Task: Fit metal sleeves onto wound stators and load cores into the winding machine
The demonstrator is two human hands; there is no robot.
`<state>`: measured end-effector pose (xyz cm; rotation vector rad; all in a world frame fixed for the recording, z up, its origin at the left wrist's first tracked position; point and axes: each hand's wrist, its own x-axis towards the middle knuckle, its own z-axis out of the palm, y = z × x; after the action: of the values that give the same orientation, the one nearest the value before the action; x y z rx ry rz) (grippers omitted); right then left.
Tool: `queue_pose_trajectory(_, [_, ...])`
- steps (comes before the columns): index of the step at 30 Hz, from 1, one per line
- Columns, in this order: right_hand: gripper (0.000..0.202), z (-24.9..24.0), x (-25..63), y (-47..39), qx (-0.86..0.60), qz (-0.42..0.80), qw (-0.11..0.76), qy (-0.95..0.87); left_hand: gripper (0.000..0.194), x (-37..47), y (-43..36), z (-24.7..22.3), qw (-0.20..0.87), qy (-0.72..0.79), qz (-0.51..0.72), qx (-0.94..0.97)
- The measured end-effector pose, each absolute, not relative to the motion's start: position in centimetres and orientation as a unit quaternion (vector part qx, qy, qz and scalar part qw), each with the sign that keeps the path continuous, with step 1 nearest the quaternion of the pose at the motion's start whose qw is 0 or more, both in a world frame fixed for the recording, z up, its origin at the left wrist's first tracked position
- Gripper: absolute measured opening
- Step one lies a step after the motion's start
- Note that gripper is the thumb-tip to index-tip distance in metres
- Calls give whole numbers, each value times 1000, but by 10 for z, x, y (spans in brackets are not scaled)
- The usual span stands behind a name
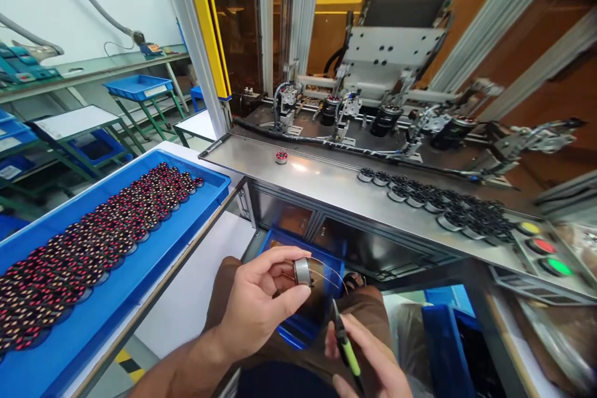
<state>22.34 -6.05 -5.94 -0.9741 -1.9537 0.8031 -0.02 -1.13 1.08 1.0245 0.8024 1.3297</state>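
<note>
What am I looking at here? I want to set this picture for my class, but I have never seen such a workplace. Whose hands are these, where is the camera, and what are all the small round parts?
The camera sits on a person's head, looking down at their own two bare hands. The left hand pinches a small round silver metal part with thin wires trailing from it. The right hand holds a slim black-and-green hand tool, its tip near those wires. On the left, a long blue plastic tray holds rows of small round red-and-black wound coils. Ahead, a grey metal shelf carries one lone coil and a line of dark round parts. Behind stands an automatic machine, with yellow, red and green buttons at the right.
</note>
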Motion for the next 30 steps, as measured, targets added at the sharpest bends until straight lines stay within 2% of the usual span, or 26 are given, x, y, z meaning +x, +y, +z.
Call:
queue_pose_trajectory(5, [78,-36,212,-48,-342,273,407,-802,34,1,-15,11,585,347,569,463])
queue_pose_trajectory(13, [81,-41,206,-46,-339,263,410,-805,33,-3,-20,15,563,362,571,476])
queue_pose_trajectory(23, [73,-50,211,-48,-365,214,412,-807,36,-3,-19,11,567,367,557,483])
queue_pose_trajectory(30, [70,-37,203,-44,-332,240,424,-808,34,-1,-19,11,555,383,557,485])
